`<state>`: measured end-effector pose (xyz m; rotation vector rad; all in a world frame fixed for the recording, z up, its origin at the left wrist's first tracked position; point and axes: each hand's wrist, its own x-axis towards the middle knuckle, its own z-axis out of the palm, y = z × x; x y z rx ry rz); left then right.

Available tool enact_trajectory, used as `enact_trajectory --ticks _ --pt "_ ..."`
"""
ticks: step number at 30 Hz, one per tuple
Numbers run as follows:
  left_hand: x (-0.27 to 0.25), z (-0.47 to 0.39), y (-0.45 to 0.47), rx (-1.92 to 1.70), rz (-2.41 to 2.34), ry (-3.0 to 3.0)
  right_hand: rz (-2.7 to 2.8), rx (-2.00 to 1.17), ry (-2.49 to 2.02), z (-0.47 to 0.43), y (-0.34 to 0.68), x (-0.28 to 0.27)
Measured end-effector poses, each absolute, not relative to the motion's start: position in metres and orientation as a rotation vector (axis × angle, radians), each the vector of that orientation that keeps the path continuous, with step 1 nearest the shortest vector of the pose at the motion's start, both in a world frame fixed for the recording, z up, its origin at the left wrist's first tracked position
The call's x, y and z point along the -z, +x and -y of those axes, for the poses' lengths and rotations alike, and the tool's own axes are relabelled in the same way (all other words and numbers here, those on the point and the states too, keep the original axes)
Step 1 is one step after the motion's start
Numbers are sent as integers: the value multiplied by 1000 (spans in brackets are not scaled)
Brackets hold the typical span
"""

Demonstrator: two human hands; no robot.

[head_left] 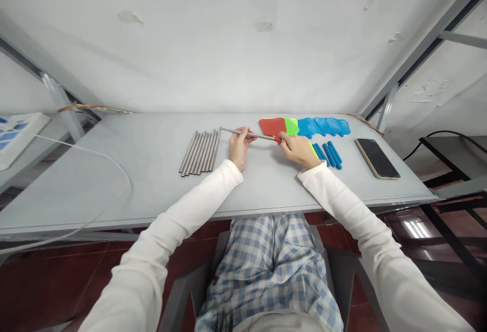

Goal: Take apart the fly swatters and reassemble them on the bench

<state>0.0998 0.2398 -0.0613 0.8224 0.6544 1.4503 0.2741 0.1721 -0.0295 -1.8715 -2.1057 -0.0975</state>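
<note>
A thin metal rod [262,136] spans level between my two hands above the table. My left hand [238,152] is closed around its middle, with the far end sticking out to the left. At the right end sits a red grip [277,139], mostly covered by my right hand [300,150], whose fingers wrap it. Several similar metal rods [200,154] lie side by side left of my left hand. Behind my right hand is a row of flat, perforated heads like fly swatter heads: red [271,126], green [291,126] and blue [323,126].
Several blue grips [333,155] lie right of my right hand, a yellow-green one partly hidden there. A phone [376,158] rests at the table's right. A white cable [117,164] crosses the left of the grey table [152,185]. The wall [213,68] rises behind.
</note>
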Motion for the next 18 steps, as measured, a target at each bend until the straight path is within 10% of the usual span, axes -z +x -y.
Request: enact_trajectory --ticks 18 --pt "61 -246 95 -1480 -657 795 2213 293 -1504 -182 291 35"
